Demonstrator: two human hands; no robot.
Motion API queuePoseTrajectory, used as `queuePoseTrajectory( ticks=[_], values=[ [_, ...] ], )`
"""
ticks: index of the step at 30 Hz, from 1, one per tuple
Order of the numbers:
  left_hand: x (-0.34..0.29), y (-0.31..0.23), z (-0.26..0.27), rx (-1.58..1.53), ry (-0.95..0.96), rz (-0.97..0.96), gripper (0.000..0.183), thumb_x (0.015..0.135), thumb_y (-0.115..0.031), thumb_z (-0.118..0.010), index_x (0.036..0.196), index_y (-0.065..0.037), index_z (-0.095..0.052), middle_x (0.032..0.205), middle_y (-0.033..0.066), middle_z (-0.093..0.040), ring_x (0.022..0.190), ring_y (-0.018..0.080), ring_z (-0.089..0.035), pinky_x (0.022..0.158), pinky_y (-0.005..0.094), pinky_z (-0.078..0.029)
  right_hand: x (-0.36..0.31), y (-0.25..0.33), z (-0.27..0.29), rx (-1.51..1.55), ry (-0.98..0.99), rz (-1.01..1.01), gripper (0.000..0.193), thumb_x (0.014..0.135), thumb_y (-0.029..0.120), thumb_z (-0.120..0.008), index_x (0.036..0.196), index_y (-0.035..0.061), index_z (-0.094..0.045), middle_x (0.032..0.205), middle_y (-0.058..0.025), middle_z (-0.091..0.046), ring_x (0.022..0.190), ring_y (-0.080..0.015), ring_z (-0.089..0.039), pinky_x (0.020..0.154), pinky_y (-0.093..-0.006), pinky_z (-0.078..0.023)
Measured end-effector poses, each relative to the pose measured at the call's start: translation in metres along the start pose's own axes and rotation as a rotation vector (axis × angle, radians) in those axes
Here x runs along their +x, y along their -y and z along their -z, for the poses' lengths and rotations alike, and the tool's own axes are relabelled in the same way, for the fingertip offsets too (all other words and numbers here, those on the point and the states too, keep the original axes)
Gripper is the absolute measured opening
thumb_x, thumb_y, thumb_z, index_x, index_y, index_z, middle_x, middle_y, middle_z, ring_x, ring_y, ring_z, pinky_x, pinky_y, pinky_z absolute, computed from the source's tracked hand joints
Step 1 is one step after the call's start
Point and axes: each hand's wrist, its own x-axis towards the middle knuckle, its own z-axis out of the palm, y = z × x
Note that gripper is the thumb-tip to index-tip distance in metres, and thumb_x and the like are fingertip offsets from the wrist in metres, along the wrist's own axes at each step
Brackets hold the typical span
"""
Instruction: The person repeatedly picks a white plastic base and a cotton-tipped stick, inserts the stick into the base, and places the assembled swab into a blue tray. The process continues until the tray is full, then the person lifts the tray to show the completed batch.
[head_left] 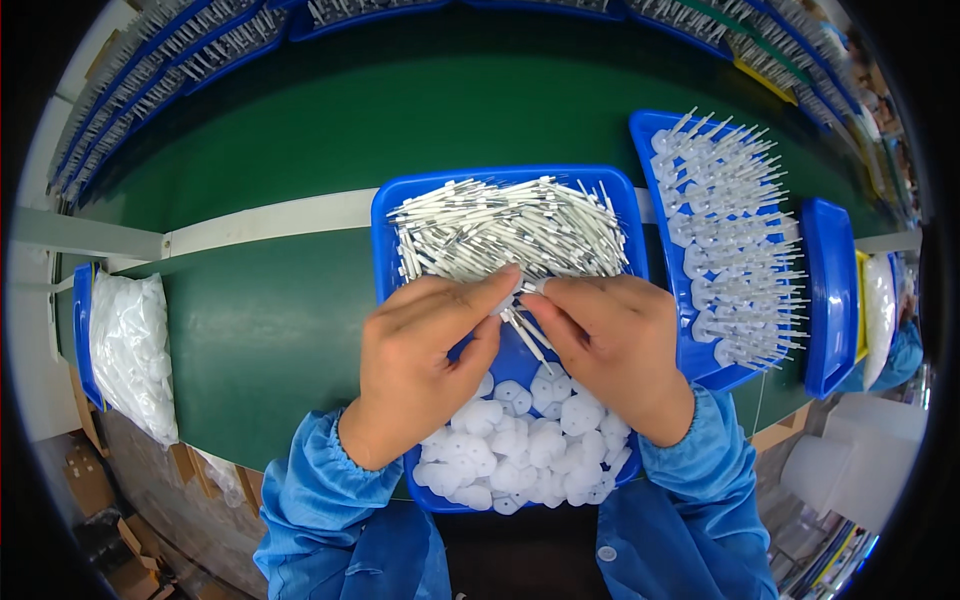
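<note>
My two hands meet over a blue tray (382,250). My left hand (405,345) pinches a small translucent white plastic disc (508,304) between thumb and fingertips. Fingers closed, my right hand (625,345) touches the disc's other side and grips a thin white rod with a metal tip (532,287), partly hidden by the fingertips. Two or so more white rods (527,335) hang below the fingers. Behind my hands a heap of white rods (510,225) fills the tray's far part. Loose petal-shaped white discs (515,450) lie in its near part.
On the right, a blue tray (735,377) holds rows of discs with upright rods (730,240). Beside it stands a narrow blue tray (830,300). A bag of white parts (130,350) sits at the green table's (260,340) left edge. Filled trays (240,45) line the back.
</note>
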Motion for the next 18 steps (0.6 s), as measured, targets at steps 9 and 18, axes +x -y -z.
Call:
queuePoseTrajectory(
  ticks=[9,18],
  values=[
    [-0.004,-0.0056,-0.0019,-0.047,0.016,0.11,0.048,0.082,0.009,-0.082,0.129,-0.004,-0.083,0.084,0.0126,-0.079,0.078,0.0255,-0.075,0.071,0.0367,-0.06,0.0031,-0.004,0.0001,0.109,0.053,-0.054,0.012,0.092,0.016,-0.088,0.092,0.0074,-0.079,0.07,-0.0078,-0.07,0.058,-0.0277,-0.068,0.053,-0.0395,-0.053],
    [-0.0017,-0.0057,-0.0057,-0.375,-0.016,0.26,0.055,0.086,0.0,-0.089,0.139,-0.005,-0.075,0.114,0.0116,-0.078,0.093,0.0197,-0.073,0.075,0.0325,-0.062,0.0046,0.0021,0.0031,0.161,-0.012,-0.096,0.012,0.089,0.01,-0.09,0.097,0.0063,-0.081,0.076,-0.0075,-0.074,0.062,-0.0262,-0.07,0.058,-0.0365,-0.056]
  ],
)
